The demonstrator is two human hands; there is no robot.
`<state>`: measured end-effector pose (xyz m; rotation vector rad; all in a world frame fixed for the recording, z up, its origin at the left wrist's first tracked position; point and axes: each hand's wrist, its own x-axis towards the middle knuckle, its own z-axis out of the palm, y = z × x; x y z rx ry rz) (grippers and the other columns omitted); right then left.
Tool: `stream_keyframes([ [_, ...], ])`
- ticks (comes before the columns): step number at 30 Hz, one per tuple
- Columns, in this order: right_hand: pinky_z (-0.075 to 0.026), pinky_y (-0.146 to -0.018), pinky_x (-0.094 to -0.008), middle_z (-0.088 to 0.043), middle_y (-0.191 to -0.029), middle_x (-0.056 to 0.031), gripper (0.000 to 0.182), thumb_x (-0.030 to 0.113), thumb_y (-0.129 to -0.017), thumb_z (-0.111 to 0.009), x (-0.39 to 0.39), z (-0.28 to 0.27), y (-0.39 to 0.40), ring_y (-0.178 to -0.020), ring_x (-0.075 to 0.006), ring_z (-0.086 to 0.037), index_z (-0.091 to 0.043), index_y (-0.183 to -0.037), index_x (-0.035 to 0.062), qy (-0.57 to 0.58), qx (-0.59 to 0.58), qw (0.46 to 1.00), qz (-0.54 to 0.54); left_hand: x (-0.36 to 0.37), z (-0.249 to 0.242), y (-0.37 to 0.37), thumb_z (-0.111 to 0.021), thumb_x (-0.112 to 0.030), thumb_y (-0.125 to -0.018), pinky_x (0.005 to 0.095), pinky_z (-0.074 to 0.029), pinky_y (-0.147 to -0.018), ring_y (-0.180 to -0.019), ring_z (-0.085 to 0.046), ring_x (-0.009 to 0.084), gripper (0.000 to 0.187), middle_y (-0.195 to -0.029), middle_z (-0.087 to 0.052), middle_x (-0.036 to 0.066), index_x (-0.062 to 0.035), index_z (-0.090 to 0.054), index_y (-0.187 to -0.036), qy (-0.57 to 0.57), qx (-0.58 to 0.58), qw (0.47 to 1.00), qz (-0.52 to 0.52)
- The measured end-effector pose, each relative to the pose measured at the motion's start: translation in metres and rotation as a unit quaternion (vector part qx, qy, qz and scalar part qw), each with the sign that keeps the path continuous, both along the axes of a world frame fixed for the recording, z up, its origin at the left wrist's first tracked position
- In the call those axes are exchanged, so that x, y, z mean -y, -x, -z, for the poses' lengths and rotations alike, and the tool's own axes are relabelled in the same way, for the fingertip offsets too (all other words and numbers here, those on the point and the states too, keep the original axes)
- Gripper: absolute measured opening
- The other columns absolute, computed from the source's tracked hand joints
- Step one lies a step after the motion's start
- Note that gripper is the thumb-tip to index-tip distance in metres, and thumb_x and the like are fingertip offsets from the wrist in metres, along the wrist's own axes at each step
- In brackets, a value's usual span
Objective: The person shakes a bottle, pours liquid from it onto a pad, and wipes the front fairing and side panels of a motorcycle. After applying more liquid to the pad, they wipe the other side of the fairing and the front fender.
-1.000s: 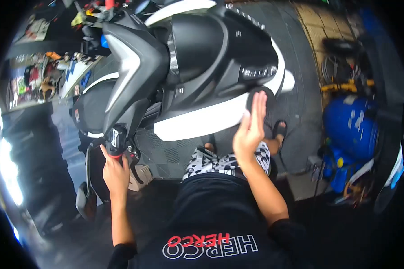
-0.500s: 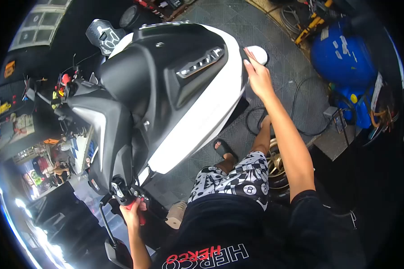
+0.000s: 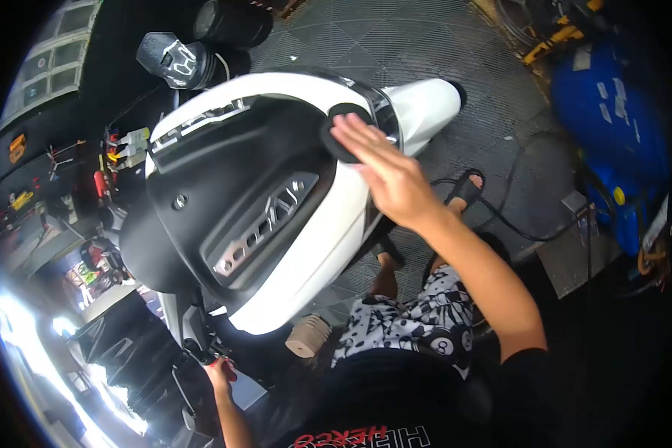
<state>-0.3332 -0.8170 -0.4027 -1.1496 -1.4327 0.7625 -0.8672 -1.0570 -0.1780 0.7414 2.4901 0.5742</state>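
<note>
A white and black scooter [image 3: 313, 246] fills the middle of the view, with a silver vent trim [image 3: 261, 224] on its black front panel. My right hand [image 3: 384, 168] lies flat on the rounded black part [image 3: 336, 142] at the scooter's nose, fingers stretched out and side by side. Beyond it shows the white front fender [image 3: 429, 104]. At lower left, my left hand [image 3: 218, 373] is closed around the handlebar grip, beside a red part [image 3: 231, 369]. Its fingers are small and partly hidden. A mirror [image 3: 196, 418] hangs near that hand.
A blue tank [image 3: 597, 142] stands at right, with a black cable [image 3: 515, 231] on the patterned floor [image 3: 485, 97]. A beige ribbed block [image 3: 308, 336] sits near my legs. Another dark vehicle part with a visor [image 3: 173, 60] is at upper left.
The scooter's nose has swung in my view, and its front fender shows more fully. My right hand has moved left and down onto the nose. My left hand stays on the handlebar.
</note>
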Motion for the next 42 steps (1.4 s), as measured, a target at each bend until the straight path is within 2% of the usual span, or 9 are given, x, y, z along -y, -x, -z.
stream_keyframes([
  [6,-0.041,-0.117,-0.0447,-0.056,-0.148,-0.0164,0.040,0.013,-0.102,-0.056,-0.117,0.016,0.019,-0.139,-0.0327,-0.051,-0.060,-0.140,0.0025,0.032,0.032,0.999,-0.026,-0.005,-0.015,0.044,-0.059,-0.002,-0.085,0.0271,-0.040,-0.041,-0.048,-0.054,0.0127,0.012,-0.066,-0.058,0.004,-0.0023,-0.062,-0.098,0.059,-0.005,0.998,-0.012],
  [15,-0.045,-0.114,-0.0401,-0.054,-0.149,-0.0185,0.039,0.006,-0.102,-0.051,-0.031,0.012,-0.004,-0.141,-0.0331,-0.049,-0.059,-0.140,-0.0001,0.056,0.093,0.993,0.043,0.006,-0.023,0.071,-0.060,-0.016,-0.093,0.0280,-0.046,-0.051,-0.057,-0.060,0.0150,0.022,-0.072,-0.061,0.007,0.0020,-0.064,-0.104,0.119,0.025,0.992,0.033],
  [19,-0.038,-0.119,-0.0511,-0.051,-0.153,-0.0186,0.043,0.005,-0.101,-0.052,0.062,-0.043,0.056,-0.146,-0.0358,-0.043,-0.058,-0.143,0.0013,0.000,0.014,0.999,0.036,-0.001,-0.023,0.063,-0.059,-0.017,-0.093,0.0346,-0.054,-0.067,-0.075,-0.068,0.0220,0.024,-0.085,-0.070,0.015,0.0031,-0.063,-0.106,0.162,0.051,0.979,0.112],
  [24,-0.036,-0.120,-0.0542,-0.048,-0.152,-0.0268,0.042,0.009,-0.105,-0.046,0.145,0.029,0.127,-0.144,-0.0430,-0.044,-0.053,-0.142,-0.0090,-0.050,0.009,0.977,0.207,0.005,-0.011,0.065,-0.063,-0.018,-0.087,0.0438,-0.057,-0.084,-0.090,-0.071,0.0318,0.032,-0.092,-0.071,0.020,0.0054,-0.060,-0.110,0.136,0.099,0.973,0.156],
  [26,-0.041,-0.117,-0.0507,-0.044,-0.154,-0.0301,0.045,0.009,-0.107,-0.044,0.122,0.024,0.104,-0.143,-0.0456,-0.043,-0.045,-0.146,-0.0130,0.020,-0.031,0.956,0.291,0.005,0.006,0.037,-0.064,-0.020,-0.085,0.0379,-0.059,-0.070,-0.075,-0.071,0.0282,0.035,-0.086,-0.070,0.019,0.0055,-0.060,-0.108,-0.067,0.068,0.983,0.156],
  [28,-0.045,-0.114,-0.0423,-0.043,-0.154,-0.0310,0.047,0.012,-0.107,-0.050,0.104,0.038,0.097,-0.143,-0.0409,-0.046,-0.044,-0.149,-0.0088,0.077,-0.130,0.931,0.331,-0.008,0.000,-0.002,-0.059,-0.015,-0.087,0.0242,-0.039,-0.036,-0.040,-0.050,0.0145,0.022,-0.066,-0.062,0.011,0.0030,-0.060,-0.101,-0.023,0.104,0.981,0.162],
  [30,-0.048,-0.106,-0.0367,-0.046,-0.155,-0.0270,0.048,0.014,-0.109,-0.046,0.114,-0.020,0.112,-0.139,-0.0271,-0.053,-0.041,-0.153,-0.0048,0.240,-0.312,0.867,0.306,-0.010,0.002,-0.009,-0.056,-0.014,-0.090,0.0247,-0.039,-0.038,-0.041,-0.047,0.0127,0.013,-0.059,-0.055,0.005,-0.0011,-0.058,-0.094,-0.019,0.110,0.980,0.163],
  [37,-0.034,-0.119,-0.0561,-0.035,-0.151,-0.0451,0.054,-0.005,-0.096,-0.053,0.177,-0.033,0.253,-0.145,-0.0571,-0.032,-0.038,-0.144,-0.0228,0.020,-0.091,0.946,0.311,-0.028,-0.003,-0.011,-0.058,-0.011,-0.086,0.0268,-0.037,-0.039,-0.040,-0.046,0.0138,0.011,-0.050,-0.046,0.003,-0.0044,-0.051,-0.082,-0.026,0.117,0.978,0.169],
  [42,-0.056,-0.088,-0.0447,-0.068,-0.117,-0.0333,0.042,0.016,-0.106,-0.051,0.109,0.016,0.185,-0.110,-0.0427,-0.070,-0.054,-0.141,-0.0077,0.068,-0.184,0.860,0.471,-0.027,0.000,-0.015,-0.057,-0.014,-0.090,0.0239,-0.035,-0.036,-0.039,-0.044,0.0107,0.020,-0.052,-0.049,0.000,0.0029,-0.062,-0.098,-0.035,0.139,0.968,0.204],
])
